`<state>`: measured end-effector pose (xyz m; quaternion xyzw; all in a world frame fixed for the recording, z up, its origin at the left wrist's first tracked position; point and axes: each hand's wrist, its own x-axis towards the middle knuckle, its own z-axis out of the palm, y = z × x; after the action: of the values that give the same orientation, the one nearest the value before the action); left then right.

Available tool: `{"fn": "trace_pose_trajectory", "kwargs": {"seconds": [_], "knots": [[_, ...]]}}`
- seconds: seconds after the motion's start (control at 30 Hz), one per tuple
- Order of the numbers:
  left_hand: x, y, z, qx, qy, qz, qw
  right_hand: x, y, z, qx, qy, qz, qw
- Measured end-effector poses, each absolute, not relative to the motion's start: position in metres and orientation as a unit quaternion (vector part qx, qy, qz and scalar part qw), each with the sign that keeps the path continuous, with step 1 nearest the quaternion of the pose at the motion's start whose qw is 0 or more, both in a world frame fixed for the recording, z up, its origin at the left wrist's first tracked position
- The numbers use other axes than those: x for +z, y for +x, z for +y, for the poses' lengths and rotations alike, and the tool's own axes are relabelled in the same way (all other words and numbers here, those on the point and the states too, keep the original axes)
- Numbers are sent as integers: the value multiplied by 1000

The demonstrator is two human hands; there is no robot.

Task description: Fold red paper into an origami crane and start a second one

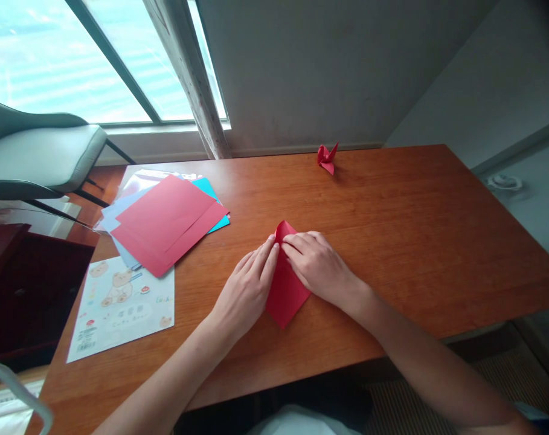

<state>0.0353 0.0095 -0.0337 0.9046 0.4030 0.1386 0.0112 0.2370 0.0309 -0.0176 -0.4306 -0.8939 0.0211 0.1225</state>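
A sheet of red origami paper (287, 295), folded into a narrow diamond, lies on the table with one corner toward me. Its far tip stands slightly raised, with a flap lifted there. My left hand (251, 279) grips the paper's left edge near that tip, fingers close together. From the right, my right hand (317, 263) has bent fingers pressed on the upper part of the paper, fingertips almost meeting those of the left. The thumbs and the folds beneath the hands are mostly hidden.
A folded red paper crane (327, 158) stands at the wooden table's (414, 241) far edge. On the left lie red sheets (165, 220), blue sheets (217, 223) and a white bear-print sheet (120, 302). A chair (43, 157) stands beyond the left edge, by the window.
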Motion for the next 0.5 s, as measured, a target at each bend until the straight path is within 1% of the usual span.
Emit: {"fn": "trace_pose_trajectory", "kwargs": {"seconds": [0.27,0.5], "knots": [[-35,33,10,124,918,375,18,-14,239,33,23,-511,-854,97],[-34,36,10,105,917,385,19,-14,236,47,26,-534,-843,67]]}}
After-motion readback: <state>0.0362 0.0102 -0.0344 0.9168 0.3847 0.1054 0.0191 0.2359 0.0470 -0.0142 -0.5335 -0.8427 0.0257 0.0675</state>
